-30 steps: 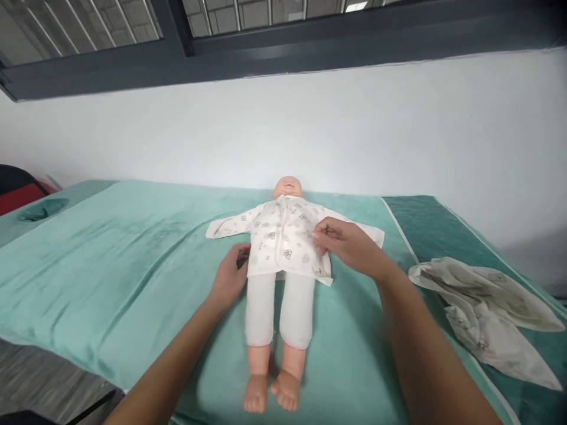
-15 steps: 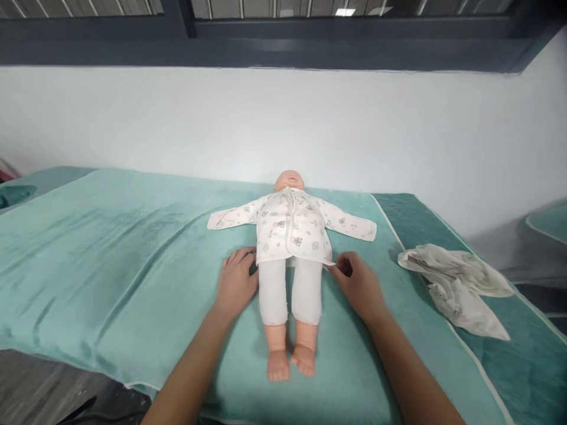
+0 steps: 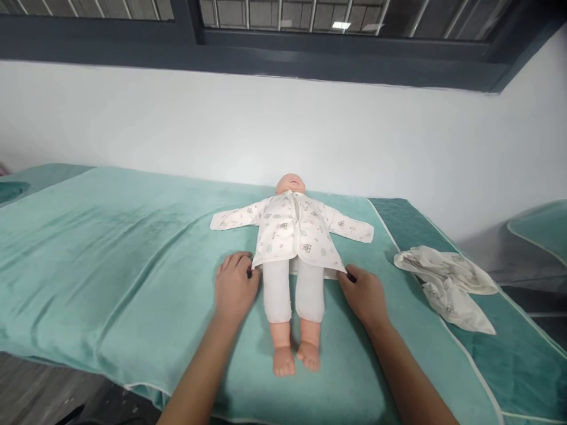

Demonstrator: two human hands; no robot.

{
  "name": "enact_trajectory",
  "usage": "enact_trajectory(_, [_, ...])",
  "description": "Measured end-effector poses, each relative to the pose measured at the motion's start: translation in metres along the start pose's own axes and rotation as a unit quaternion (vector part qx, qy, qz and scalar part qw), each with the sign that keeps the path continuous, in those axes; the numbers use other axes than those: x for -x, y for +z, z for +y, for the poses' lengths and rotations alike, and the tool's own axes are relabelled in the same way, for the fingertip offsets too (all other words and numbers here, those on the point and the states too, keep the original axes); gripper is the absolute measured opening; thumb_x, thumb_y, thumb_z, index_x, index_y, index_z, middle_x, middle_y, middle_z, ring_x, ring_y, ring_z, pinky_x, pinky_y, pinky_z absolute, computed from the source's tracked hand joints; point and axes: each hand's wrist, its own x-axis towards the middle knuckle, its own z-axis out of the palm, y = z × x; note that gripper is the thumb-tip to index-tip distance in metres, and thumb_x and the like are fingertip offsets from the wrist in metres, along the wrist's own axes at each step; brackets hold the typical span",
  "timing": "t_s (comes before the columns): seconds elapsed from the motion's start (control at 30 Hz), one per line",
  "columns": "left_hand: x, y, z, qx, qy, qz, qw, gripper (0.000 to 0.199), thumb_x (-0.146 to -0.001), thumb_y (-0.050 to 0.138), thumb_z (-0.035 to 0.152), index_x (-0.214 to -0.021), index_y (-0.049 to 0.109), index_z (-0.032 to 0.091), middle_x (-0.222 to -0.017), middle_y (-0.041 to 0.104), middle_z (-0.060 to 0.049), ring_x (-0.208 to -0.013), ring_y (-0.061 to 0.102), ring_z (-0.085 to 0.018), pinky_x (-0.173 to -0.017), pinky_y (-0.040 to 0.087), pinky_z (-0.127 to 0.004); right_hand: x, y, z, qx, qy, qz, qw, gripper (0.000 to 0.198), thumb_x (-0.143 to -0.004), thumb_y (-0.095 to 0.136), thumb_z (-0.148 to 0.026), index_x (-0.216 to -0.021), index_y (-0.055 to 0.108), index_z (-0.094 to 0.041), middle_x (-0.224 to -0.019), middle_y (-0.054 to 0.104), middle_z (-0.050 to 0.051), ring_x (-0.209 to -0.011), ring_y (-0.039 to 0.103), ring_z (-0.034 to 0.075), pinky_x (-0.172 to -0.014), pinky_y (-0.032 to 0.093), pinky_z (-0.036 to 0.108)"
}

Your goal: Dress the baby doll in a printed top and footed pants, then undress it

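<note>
A baby doll [image 3: 290, 184] lies on its back on a green bed cover [image 3: 168, 330], head toward the wall and bare feet toward me. It wears a white printed baby shirt [image 3: 295, 233] with both sleeves stretched out sideways; its upper legs are white. My left hand [image 3: 236, 286] pinches the shirt's lower corner on the left, fingers closed. My right hand [image 3: 365, 294] is closed on the opposite lower corner. Between them the hem is drawn out wide over the tops of the legs, and part of the back panel shows beneath it.
A crumpled white printed cloth [image 3: 447, 286] lies on the right, partly on a darker green strip [image 3: 522, 348]. Behind the bed stands a white wall [image 3: 221, 124] under a dark window frame [image 3: 332, 62]. Another green-covered surface [image 3: 540, 227] shows at far right.
Both hands have gripped the shirt's lower corners and pulled the hem outward, so it spreads wider than before. The camera view has tilted slightly.
</note>
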Motion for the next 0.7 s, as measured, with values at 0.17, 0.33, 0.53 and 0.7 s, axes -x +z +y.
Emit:
enact_trajectory(0.17, [-0.001,0.003,0.0,0.001,-0.012,0.009,1.0,0.011,-0.086,0.05,0.019,-0.077,0.055,0.023,-0.115,0.069,-0.006,-0.111,0.058,-0.03,-0.088,0.043,-0.046,0.0,0.002,0.001,0.017,-0.004,0.012,1.0,0.025,-0.085,0.048,-0.033,-0.063,0.044,-0.023,-0.065,0.052,0.0,-0.059,0.046,0.017,-0.057,0.032,0.03])
enact_trajectory(0.33, [0.0,0.002,0.0,0.003,-0.023,0.015,1.0,0.01,-0.086,0.049,0.02,-0.08,0.056,0.022,-0.117,0.068,-0.007,-0.111,0.058,-0.03,-0.09,0.043,-0.046,-0.003,0.01,0.006,-0.064,-0.124,0.064,0.988,0.051,-0.078,0.047,-0.014,-0.128,0.052,-0.02,-0.129,0.054,0.013,-0.11,0.059,0.027,-0.087,0.051,0.041])
enact_trajectory(0.53, [0.001,0.0,0.0,0.01,0.009,-0.003,1.0,0.012,-0.088,0.046,0.02,-0.08,0.056,0.021,-0.118,0.067,-0.007,-0.111,0.058,-0.03,-0.089,0.043,-0.048,-0.002,0.01,0.006,-0.113,-0.301,0.026,0.947,0.075,-0.081,0.038,-0.002,-0.149,0.037,-0.032,-0.149,0.045,0.007,-0.138,0.043,0.027,-0.11,0.043,0.051])
enact_trajectory(0.7, [-0.002,0.002,-0.002,0.147,0.012,0.036,0.988,0.013,-0.091,0.048,0.026,-0.102,0.054,0.023,-0.127,0.059,-0.009,-0.119,0.056,-0.024,-0.097,0.046,-0.042,-0.002,0.006,-0.005,-0.132,-0.344,0.04,0.929,0.064,-0.093,0.042,-0.012,-0.152,0.034,-0.035,-0.152,0.044,0.007,-0.139,0.043,0.028,-0.111,0.042,0.055])
